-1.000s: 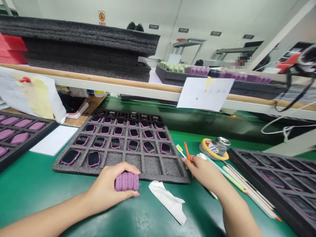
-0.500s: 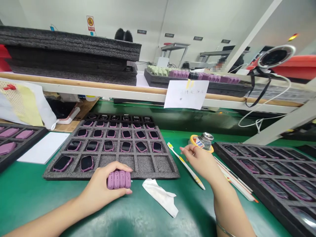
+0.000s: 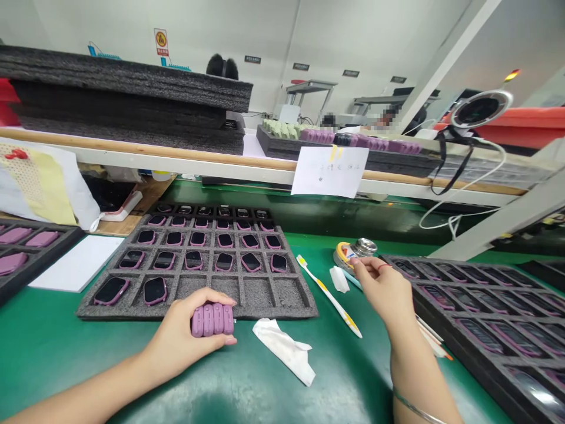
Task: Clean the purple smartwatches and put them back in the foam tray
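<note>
My left hand (image 3: 183, 321) is closed around several purple smartwatch cases (image 3: 213, 320), stacked face to face in a row. It is in front of the grey foam tray (image 3: 291, 297), whose compartments hold smartwatches with dark screens; several front-row compartments at the right are bare. My right hand (image 3: 384, 288) pinches a pale blue stick (image 3: 352, 279) with white material (image 3: 339, 279) at its end; its exact kind is unclear. Behind the fingertips stands a metal-topped jar (image 3: 365, 246) beside a yellow-rimmed roll (image 3: 343, 254). A white toothbrush (image 3: 330, 297) with yellow parts lies between tray and right hand.
A crumpled white tissue (image 3: 285, 352) lies on the green mat in front. Another foam tray of watches (image 3: 494, 318) is at the right, one (image 3: 39, 250) at the left by a white sheet (image 3: 79, 264). A shelf (image 3: 212, 162) crosses above the back of the bench.
My right hand has moved slightly right and down, and the pale blue stick with its white end now shows in its fingers. My left hand stays put with the watch cases.
</note>
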